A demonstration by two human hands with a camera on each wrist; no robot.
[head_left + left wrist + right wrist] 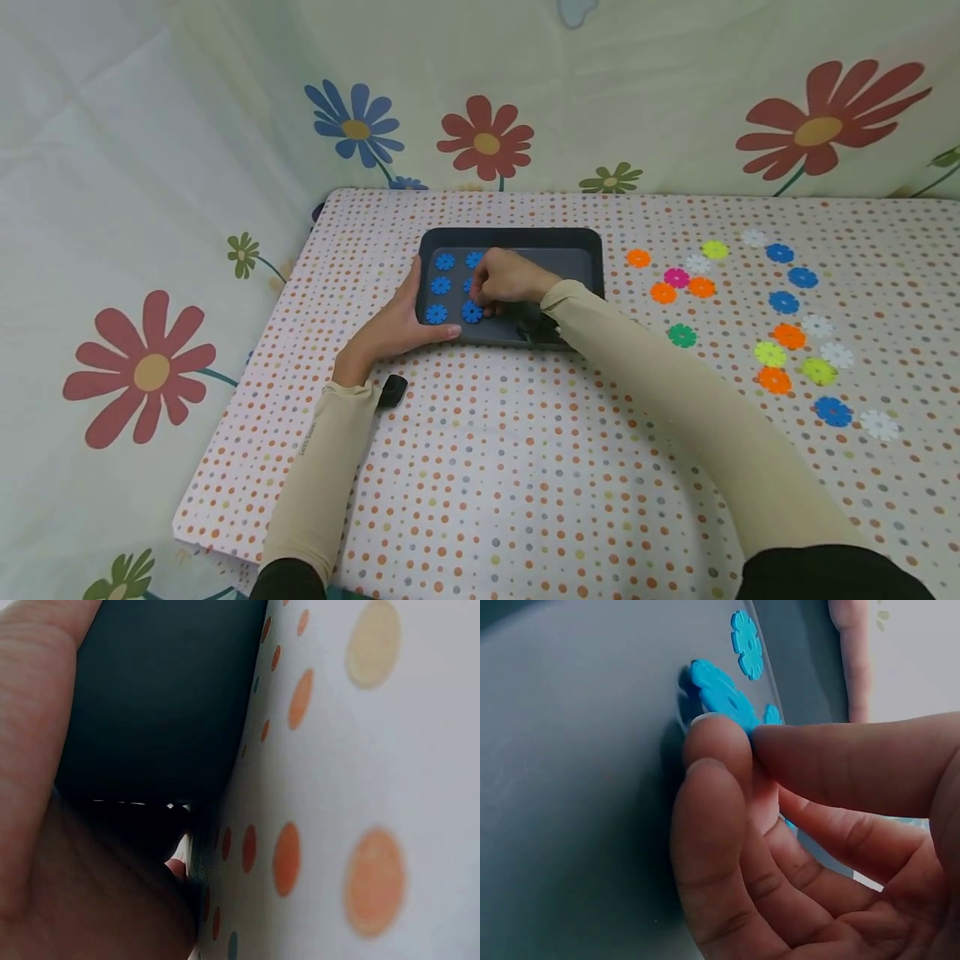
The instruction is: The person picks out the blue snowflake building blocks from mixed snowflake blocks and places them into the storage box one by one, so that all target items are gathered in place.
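A dark grey baking tray [525, 332] lies on the table with several blue flower-shaped discs [440, 285] in rows at its left end. My left hand [393, 323] holds the tray's near left corner, thumb along the front rim and fingers against the left side. In the left wrist view, the tray's dark outer wall [165, 697] stands close beside that hand. Inside the tray, my right hand [510, 277] pinches a blue flower-shaped disc [724, 696] by its edge between thumb and fingertips. That disc sits tilted off the tray floor; the hand partly covers the discs around it.
To the right of the tray, loose flower-shaped discs lie scattered: orange [638, 258], pink [676, 277], green [682, 335], yellow [818, 371], white [879, 425] and blue [832, 411]. The dotted tablecloth [480, 467] covers the table, and a flowered curtain [645, 83] hangs behind it.
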